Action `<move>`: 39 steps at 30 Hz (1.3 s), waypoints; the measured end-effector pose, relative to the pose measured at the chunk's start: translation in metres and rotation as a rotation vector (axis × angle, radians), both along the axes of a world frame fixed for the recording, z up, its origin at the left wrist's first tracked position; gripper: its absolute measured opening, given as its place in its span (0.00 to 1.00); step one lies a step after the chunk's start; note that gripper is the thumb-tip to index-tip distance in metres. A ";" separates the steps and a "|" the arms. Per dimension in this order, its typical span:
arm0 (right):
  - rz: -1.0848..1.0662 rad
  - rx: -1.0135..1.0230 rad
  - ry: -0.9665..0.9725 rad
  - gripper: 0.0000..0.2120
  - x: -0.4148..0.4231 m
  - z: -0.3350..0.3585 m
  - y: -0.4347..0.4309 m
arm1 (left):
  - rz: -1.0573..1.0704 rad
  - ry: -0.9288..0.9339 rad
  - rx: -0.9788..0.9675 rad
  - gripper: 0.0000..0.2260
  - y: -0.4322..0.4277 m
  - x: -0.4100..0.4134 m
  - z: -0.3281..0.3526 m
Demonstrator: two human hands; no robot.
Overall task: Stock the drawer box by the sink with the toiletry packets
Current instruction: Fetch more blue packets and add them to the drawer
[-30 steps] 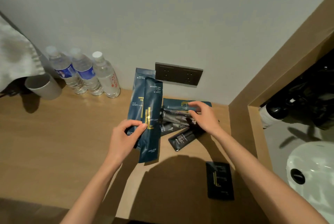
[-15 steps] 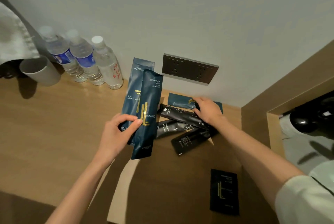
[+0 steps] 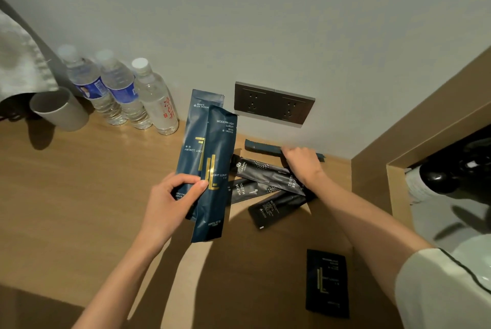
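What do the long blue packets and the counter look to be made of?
Blue packets: probably thin matte plastic film or coated paper; flat, bending slightly, gold print. Counter: wood or wood-look laminate, smooth satin finish, faint grain.

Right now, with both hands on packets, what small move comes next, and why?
Probably the right hand lifts the blue packet it grips by the wall and brings it to the two long blue packets the left hand holds upright, gathering one bundle; black toothbrush packets lie loose on the counter.
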State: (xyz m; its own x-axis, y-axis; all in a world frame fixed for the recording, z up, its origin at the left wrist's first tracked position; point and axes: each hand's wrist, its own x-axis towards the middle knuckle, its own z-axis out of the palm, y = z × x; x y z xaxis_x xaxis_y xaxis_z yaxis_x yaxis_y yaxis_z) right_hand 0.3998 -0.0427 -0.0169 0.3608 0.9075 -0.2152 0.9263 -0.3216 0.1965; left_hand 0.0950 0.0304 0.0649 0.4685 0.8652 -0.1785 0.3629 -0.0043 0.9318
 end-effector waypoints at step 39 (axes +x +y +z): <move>-0.465 1.150 0.085 0.20 -0.398 0.156 -0.415 | -0.963 -0.183 -0.192 0.05 -0.289 -0.142 0.063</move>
